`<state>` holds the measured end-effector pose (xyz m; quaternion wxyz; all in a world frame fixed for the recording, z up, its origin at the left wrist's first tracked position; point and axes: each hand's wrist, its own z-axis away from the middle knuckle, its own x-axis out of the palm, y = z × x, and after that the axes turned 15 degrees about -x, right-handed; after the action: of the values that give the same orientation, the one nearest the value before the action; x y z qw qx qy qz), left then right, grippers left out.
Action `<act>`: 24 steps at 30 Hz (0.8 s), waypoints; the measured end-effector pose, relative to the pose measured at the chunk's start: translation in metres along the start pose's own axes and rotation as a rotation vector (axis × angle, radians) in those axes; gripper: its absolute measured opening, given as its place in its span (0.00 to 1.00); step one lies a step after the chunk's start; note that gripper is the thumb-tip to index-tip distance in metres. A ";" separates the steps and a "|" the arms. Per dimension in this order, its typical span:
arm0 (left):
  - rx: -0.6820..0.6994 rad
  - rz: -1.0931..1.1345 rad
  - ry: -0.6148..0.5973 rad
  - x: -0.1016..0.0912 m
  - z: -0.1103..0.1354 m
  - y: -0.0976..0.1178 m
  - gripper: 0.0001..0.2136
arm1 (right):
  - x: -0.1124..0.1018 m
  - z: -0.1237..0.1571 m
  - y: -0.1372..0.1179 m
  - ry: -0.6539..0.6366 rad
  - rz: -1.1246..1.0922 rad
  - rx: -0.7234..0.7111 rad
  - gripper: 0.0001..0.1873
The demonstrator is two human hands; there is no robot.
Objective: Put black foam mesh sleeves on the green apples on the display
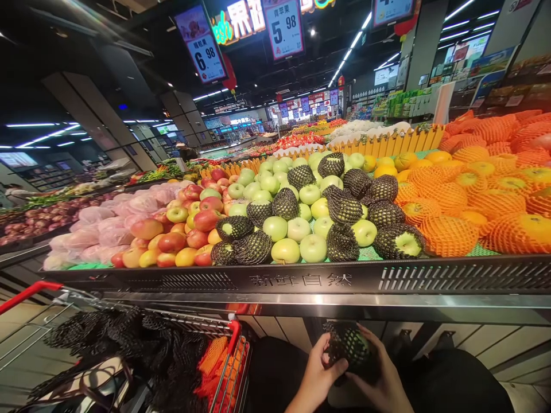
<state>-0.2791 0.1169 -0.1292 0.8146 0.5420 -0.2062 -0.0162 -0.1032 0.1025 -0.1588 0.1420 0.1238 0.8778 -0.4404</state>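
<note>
Between my two hands, below the front edge of the fruit stand, is a green apple wrapped in a black foam net. My left hand grips its left side with thumb and fingers. On the other side, my right hand is closed round it, partly in shadow. Above them on the stand lies a heap of green apples, some bare and some in black foam nets. To my left, a shopping cart holds a pile of black foam nets and some orange nets.
The stand's dark front rail runs across in front of me. Red apples and pink-wrapped fruit lie left of the green ones. Oranges in orange nets fill the right side. Price signs hang overhead.
</note>
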 end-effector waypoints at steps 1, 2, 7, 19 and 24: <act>0.006 0.001 -0.019 0.000 0.000 0.002 0.28 | -0.001 -0.001 -0.001 0.030 -0.029 0.029 0.40; 0.015 -0.007 -0.024 0.001 0.001 0.005 0.29 | -0.002 -0.001 -0.002 0.048 -0.053 0.048 0.43; 0.099 -0.203 0.056 0.003 0.001 0.012 0.25 | -0.001 0.000 -0.007 0.105 -0.255 0.117 0.48; 0.384 -0.432 0.278 -0.005 0.003 0.012 0.26 | 0.007 -0.004 0.017 0.328 -0.775 0.519 0.35; 0.270 -0.825 0.009 -0.008 0.009 0.020 0.55 | 0.005 0.005 -0.004 0.222 -0.871 0.516 0.31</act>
<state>-0.2938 0.1193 -0.1107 0.6625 0.6808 0.0310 -0.3108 -0.1087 0.0965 -0.1607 -0.1839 -0.1761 0.7206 -0.6449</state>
